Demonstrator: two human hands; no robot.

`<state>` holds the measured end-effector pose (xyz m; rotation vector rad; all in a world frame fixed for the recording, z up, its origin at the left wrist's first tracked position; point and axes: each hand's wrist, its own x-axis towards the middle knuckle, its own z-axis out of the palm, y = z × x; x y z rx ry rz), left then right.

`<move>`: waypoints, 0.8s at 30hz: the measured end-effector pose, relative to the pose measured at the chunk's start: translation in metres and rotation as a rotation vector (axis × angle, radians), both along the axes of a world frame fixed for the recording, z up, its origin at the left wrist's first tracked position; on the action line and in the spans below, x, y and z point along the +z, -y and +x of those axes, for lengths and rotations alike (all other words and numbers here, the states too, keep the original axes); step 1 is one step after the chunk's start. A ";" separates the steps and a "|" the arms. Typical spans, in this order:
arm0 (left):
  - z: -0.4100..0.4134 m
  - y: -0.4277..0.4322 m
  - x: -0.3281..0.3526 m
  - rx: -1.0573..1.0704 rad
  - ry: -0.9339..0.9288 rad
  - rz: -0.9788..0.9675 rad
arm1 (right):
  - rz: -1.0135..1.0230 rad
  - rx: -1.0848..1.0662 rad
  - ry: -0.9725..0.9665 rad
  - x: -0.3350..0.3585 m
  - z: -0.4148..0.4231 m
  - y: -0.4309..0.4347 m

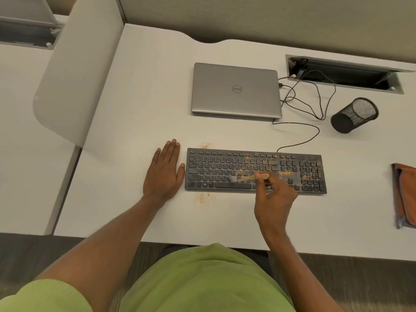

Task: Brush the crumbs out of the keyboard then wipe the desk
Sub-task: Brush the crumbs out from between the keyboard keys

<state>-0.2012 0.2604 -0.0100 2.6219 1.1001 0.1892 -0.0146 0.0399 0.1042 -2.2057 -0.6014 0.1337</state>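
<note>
A black keyboard (216,170) lies on the white desk (139,109), with tan crumbs (290,168) scattered over its right half. My right hand (273,194) grips a small wooden-handled brush (247,177) that lies across the middle keys, its blurred bristles pointing left. My left hand (163,171) rests flat on the desk, its thumb against the keyboard's left end. Two small crumb piles sit on the desk, one (204,145) behind the keyboard's left corner and one (202,197) in front of it.
A closed grey laptop (235,90) lies behind the keyboard, with black cables (313,104) running to a recessed cable tray (344,72). A black mesh cup (354,114) lies tipped at the right. An orange cloth (405,194) sits at the right edge. A grey divider panel (74,70) stands at the left.
</note>
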 end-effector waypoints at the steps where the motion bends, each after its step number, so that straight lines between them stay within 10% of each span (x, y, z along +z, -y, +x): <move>1: 0.000 0.000 0.000 -0.001 0.000 0.002 | -0.018 -0.015 0.002 -0.003 0.001 0.001; 24: 0.000 0.001 0.001 0.002 0.015 -0.007 | 0.025 -0.017 0.197 -0.009 -0.002 0.008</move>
